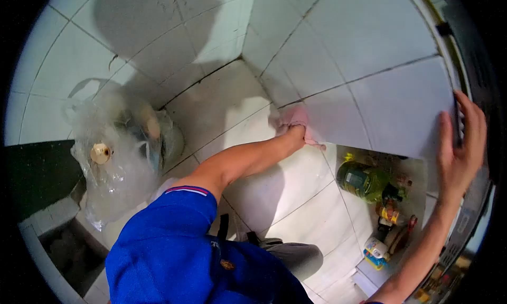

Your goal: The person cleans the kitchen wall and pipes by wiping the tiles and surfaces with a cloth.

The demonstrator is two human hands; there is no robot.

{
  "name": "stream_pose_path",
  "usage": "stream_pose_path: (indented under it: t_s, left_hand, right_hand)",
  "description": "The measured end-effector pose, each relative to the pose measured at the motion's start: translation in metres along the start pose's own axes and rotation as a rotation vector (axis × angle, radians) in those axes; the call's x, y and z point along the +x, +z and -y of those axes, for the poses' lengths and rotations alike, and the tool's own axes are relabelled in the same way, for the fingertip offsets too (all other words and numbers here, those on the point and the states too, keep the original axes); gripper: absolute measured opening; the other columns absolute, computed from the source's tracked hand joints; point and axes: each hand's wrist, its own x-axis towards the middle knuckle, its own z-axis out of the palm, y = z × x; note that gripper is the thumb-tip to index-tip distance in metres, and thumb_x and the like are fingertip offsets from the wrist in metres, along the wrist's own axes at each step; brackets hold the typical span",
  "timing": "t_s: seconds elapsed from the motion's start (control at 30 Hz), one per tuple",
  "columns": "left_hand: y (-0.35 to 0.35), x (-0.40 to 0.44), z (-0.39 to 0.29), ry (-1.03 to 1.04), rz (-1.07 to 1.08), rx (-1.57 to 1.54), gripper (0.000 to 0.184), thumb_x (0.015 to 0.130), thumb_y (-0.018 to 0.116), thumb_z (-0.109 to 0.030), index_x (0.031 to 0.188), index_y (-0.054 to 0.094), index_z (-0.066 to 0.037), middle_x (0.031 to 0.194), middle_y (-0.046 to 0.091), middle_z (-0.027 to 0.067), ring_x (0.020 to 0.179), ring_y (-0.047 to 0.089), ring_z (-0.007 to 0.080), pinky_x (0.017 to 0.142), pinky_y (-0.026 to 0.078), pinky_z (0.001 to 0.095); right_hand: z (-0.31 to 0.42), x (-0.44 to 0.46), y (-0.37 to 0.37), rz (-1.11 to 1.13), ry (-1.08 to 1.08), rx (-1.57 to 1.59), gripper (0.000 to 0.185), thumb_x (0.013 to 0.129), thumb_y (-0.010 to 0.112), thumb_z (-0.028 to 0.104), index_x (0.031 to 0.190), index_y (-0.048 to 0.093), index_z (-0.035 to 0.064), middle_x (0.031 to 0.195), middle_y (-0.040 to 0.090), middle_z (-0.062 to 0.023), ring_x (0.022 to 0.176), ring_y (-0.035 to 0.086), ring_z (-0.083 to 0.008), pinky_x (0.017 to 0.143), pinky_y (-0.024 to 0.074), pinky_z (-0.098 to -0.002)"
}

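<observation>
My left hand (297,125) is wrapped in or closed on a pink cloth (299,115), which lies against the foot of the tiled wall, where it meets the white tiled floor (253,182). The fingers are mostly hidden by the cloth. At the right, my right hand (460,138) rests on the edge of the tiled partition (401,103), its fingers apart over the rim and the thumb on the tiled side. Nothing shows in this hand apart from the edge it touches.
A clear plastic bag (119,172) with things inside stands at the left. Under the partition at the right are a green bottle (362,180), a white container (375,248) and several small items. A dark opening (68,251) lies at the lower left.
</observation>
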Motion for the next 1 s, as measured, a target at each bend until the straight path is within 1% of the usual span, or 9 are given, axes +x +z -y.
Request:
stream_pose_path:
  t_s: [0.3, 0.43, 0.53, 0.6, 0.73, 0.83, 0.87, 0.97, 1.0]
  left_hand:
    - [-0.160, 0.035, -0.033, 0.277, 0.043, 0.117, 0.031, 0.084, 0.065, -0.018, 0.112, 0.064, -0.004, 0.104, 0.065, 0.0116, 0.094, 0.064, 0.0232, 0.076, 0.053, 0.0393]
    - [-0.208, -0.009, -0.078, 0.465, -0.030, 0.209, 0.030, 0.083, 0.065, -0.019, 0.109, 0.065, -0.004, 0.102, 0.065, 0.0114, 0.092, 0.064, 0.0218, 0.071, 0.054, 0.0374]
    - [-0.211, -0.032, -0.082, 0.670, -0.280, -0.128, 0.026, 0.085, 0.064, -0.019, 0.107, 0.065, -0.005, 0.101, 0.064, 0.0110, 0.094, 0.062, 0.0213, 0.074, 0.053, 0.0364]
    - [-0.216, -0.013, -0.066, 0.729, -0.294, -0.365, 0.023, 0.086, 0.063, -0.019, 0.105, 0.065, -0.006, 0.101, 0.063, 0.0107, 0.095, 0.061, 0.0210, 0.076, 0.052, 0.0357]
    - [-0.237, 0.049, -0.019, 0.746, 0.026, -0.645, 0.018, 0.088, 0.062, -0.019, 0.102, 0.065, -0.008, 0.100, 0.061, 0.0101, 0.097, 0.059, 0.0203, 0.081, 0.050, 0.0345]
    - [-0.243, 0.046, -0.011, 0.849, 0.349, -0.914, 0.014, 0.089, 0.060, -0.018, 0.099, 0.065, -0.010, 0.100, 0.060, 0.0096, 0.098, 0.057, 0.0198, 0.084, 0.049, 0.0335]
    - [-0.241, 0.038, -0.020, 0.871, 0.352, -0.949, 0.013, 0.090, 0.060, -0.018, 0.099, 0.065, -0.010, 0.100, 0.060, 0.0094, 0.098, 0.056, 0.0197, 0.086, 0.049, 0.0332]
    - [-0.236, 0.024, -0.059, 0.792, 0.052, -0.954, 0.019, 0.089, 0.061, -0.023, 0.103, 0.065, -0.010, 0.106, 0.060, 0.0106, 0.105, 0.055, 0.0213, 0.092, 0.047, 0.0341]
    - [-0.234, 0.024, -0.068, 0.718, -0.165, -0.949, 0.027, 0.089, 0.061, -0.028, 0.108, 0.065, -0.009, 0.112, 0.060, 0.0120, 0.111, 0.055, 0.0230, 0.097, 0.046, 0.0353]
  right_hand:
    - [0.018, 0.005, -0.006, -0.152, -0.025, 0.042, 0.033, 0.081, 0.070, 0.008, 0.113, 0.063, 0.0085, 0.101, 0.060, -0.0106, 0.095, 0.057, -0.0325, 0.082, 0.0486, -0.0409]
    - [0.020, 0.003, -0.006, -0.155, 0.010, 0.075, 0.033, 0.080, 0.070, 0.010, 0.112, 0.063, 0.0106, 0.096, 0.059, -0.0094, 0.093, 0.057, -0.0312, 0.080, 0.0502, -0.0402]
    - [0.017, 0.002, -0.005, -0.175, -0.004, 0.085, 0.033, 0.080, 0.071, 0.010, 0.112, 0.063, 0.0102, 0.096, 0.059, -0.0094, 0.093, 0.057, -0.0313, 0.080, 0.0504, -0.0405]
    - [0.015, 0.001, -0.006, -0.185, -0.012, 0.112, 0.032, 0.079, 0.071, 0.010, 0.110, 0.063, 0.0094, 0.096, 0.058, -0.0094, 0.093, 0.057, -0.0312, 0.080, 0.0502, -0.0408]
    - [0.015, 0.002, -0.007, -0.165, 0.002, 0.120, 0.031, 0.078, 0.072, 0.008, 0.109, 0.063, 0.0082, 0.093, 0.057, -0.0100, 0.091, 0.056, -0.0307, 0.081, 0.0495, -0.0402]
    - [0.019, 0.003, -0.009, -0.144, 0.046, 0.136, 0.031, 0.079, 0.071, 0.008, 0.108, 0.063, 0.0081, 0.093, 0.057, -0.0102, 0.091, 0.056, -0.0307, 0.080, 0.0495, -0.0402]
    - [0.020, 0.004, -0.010, -0.141, 0.046, 0.121, 0.031, 0.079, 0.071, 0.007, 0.109, 0.063, 0.0078, 0.093, 0.057, -0.0101, 0.091, 0.056, -0.0307, 0.080, 0.0495, -0.0402]
    - [0.023, 0.005, -0.012, -0.120, 0.071, 0.108, 0.031, 0.079, 0.071, 0.007, 0.109, 0.063, 0.0073, 0.094, 0.057, -0.0100, 0.091, 0.056, -0.0309, 0.080, 0.0495, -0.0403]
    - [0.023, 0.006, -0.011, -0.121, 0.066, 0.106, 0.032, 0.079, 0.071, 0.007, 0.110, 0.063, 0.0073, 0.094, 0.057, -0.0103, 0.091, 0.055, -0.0309, 0.080, 0.0494, -0.0405]
